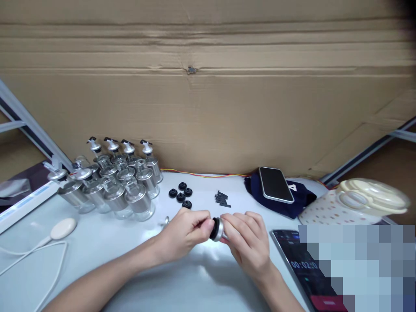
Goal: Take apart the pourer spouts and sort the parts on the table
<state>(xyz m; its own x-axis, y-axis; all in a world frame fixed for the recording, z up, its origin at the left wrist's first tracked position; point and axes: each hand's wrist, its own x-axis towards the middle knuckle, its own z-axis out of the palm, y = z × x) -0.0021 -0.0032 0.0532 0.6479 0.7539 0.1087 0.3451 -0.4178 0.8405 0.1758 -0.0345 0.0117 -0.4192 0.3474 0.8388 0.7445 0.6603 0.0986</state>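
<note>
Over the middle of the white table, both hands hold one bottle pourer [219, 229], a silver metal cap with a black rubber stopper. My left hand [183, 234] is closed, its thumb and fingers pinching the black stopper end. The fingers of my right hand [250, 242] wrap round the metal side, hiding most of the spout. Several loose black stoppers [180, 197] lie just beyond my left hand. Beyond the right one are several thin black pieces [222, 199]. A small metal part [167, 220] shows partly behind my left wrist.
Several glass bottles [139, 203] with metal sleeves stand at the left, some topped with pourers [147, 148]. A white disc [63, 228] trails a cable. Right: a phone [276, 185] on a dark cap [303, 198], a dotted container [325, 208], a timer phone [297, 260]. Cardboard [208, 117] stands behind.
</note>
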